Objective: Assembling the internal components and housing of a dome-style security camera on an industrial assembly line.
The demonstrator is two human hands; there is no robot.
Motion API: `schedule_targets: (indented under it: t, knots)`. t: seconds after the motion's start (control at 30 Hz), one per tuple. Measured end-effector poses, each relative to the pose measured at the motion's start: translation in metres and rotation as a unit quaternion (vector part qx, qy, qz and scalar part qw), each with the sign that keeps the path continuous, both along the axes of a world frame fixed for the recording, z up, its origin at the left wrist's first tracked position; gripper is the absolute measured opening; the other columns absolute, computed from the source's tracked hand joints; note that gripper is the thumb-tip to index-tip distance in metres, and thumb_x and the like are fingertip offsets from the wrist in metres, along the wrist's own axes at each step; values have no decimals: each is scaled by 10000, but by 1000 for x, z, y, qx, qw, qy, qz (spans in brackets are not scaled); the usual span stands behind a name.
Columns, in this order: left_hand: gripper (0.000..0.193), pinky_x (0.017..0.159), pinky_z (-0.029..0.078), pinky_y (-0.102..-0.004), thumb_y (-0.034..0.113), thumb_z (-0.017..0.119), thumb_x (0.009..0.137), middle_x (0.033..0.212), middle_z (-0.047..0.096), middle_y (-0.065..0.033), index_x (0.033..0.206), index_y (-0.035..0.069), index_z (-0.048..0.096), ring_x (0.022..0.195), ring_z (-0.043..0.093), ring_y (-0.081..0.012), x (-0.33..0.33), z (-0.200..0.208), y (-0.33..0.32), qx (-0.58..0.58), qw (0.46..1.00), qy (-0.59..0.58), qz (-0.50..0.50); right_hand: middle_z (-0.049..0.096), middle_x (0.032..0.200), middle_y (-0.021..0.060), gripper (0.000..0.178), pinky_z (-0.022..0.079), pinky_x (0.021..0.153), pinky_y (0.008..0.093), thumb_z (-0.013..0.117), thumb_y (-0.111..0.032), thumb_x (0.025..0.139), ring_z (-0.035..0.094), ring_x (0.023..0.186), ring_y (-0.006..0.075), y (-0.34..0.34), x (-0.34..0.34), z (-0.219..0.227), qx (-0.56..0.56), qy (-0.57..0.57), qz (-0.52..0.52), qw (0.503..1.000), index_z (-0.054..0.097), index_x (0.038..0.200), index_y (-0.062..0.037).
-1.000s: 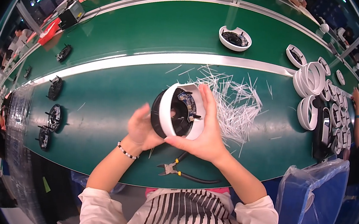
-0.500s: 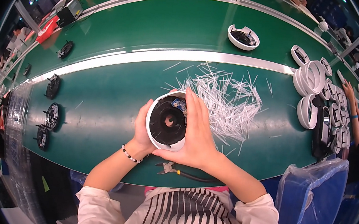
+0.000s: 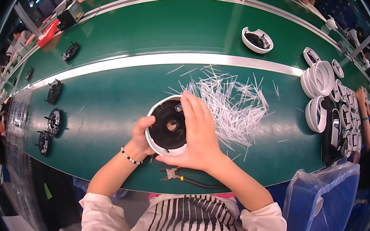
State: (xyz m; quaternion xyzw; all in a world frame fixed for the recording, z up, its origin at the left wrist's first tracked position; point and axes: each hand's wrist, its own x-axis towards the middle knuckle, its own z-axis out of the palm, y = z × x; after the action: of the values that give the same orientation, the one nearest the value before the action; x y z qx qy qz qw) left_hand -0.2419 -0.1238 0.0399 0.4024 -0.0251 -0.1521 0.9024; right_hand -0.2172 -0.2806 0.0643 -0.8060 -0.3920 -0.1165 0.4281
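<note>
Between my two hands, above the green bench, is a round white housing point(image 3: 149, 140) with a black disc-shaped insert point(image 3: 161, 129) in it. The insert has a hole in the middle and a small blue circuit board near its upper edge. My left hand point(image 3: 141, 133) is closed round the housing's left side, thumb up along the rim. My right hand point(image 3: 199, 133) wraps its right side, fingers reaching over the upper edge and covering part of the insert. Just below the hands, a pair of side cutters point(image 3: 172, 174) lies on the bench with its jaws apart.
Thin white plastic strips point(image 3: 235, 107) lie heaped beyond my right hand. Several black round parts point(image 3: 53, 122) stand at left. White rings point(image 3: 316, 113) are stacked at right beside a co-worker's arm point(image 3: 367, 119). A white housing point(image 3: 257, 40) sits on the far belt. A plastic-covered blue bin point(image 3: 315, 210) stands lower right.
The housing has shifted slightly left and down in my hands, and my left thumb sits higher on its rim. On the far belt the white housing and a black part have moved right.
</note>
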Motion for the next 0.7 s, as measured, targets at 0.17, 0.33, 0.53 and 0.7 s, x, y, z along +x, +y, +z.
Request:
schedule_targets:
  t: [0.17,0.33,0.53,0.7]
  knots:
    - [670,897,405,-354,379,459,662,1166,474,-147,1194,-20,380,1035,497,-246,7,25,-25,-48,994,-18,98,262,1284,235,1104,238,946,468,753,-428,449,270,1171,402,5,-1,0,28,-8,-64,998,182,1273,35]
    - [600,888,413,-362,359,437,698,1127,502,-159,1162,-19,419,1015,514,-261,25,19,-33,-40,989,-1,144,229,1313,241,1067,222,948,485,717,-467,525,246,1189,418,-4,11,-9,25,-51,-106,993,162,1283,39]
    - [410,919,369,-399,345,329,854,1114,525,-103,1108,57,472,1042,484,-249,116,15,-17,-56,983,117,130,132,1353,222,1028,109,943,605,666,-520,586,106,1246,419,-54,48,5,-27,-58,-149,987,147,1299,7]
    - [255,900,397,-412,268,393,864,1025,560,-111,934,54,513,977,522,-242,199,-33,52,-48,972,35,228,334,1283,155,605,154,965,528,640,-343,660,243,1214,357,-178,78,4,-35,-164,-439,883,441,1151,-51]
